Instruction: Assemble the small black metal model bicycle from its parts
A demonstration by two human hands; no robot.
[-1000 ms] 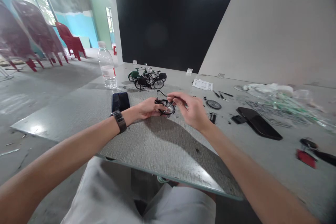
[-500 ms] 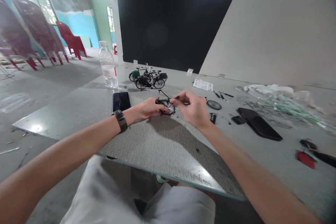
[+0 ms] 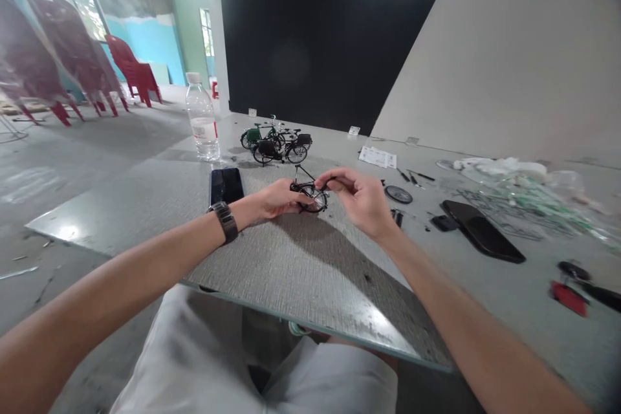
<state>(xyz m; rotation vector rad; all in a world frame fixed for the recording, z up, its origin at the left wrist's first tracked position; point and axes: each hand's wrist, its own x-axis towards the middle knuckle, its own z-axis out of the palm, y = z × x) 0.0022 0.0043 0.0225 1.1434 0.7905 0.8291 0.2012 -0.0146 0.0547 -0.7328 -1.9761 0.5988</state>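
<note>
Grey textured board [image 3: 291, 272] is seen stretching ahead, with a half-built black model bicycle [image 3: 308, 195] at its far middle. Its left end is gripped by the closed left hand [image 3: 276, 199] and its right end is pinched between thumb and forefinger of the right hand [image 3: 361, 197]; a dark phone [image 3: 226, 185] is laid just left of them.

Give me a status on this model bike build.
Done: two finished model bicycles stand by the water bottle. In hand: the left hand grips a partly built model with one wheel on, while the right hand pinches its frame. Left: a loose wheel and small black parts lie on the table to the right, so at least the second wheel looks unfitted.
</note>
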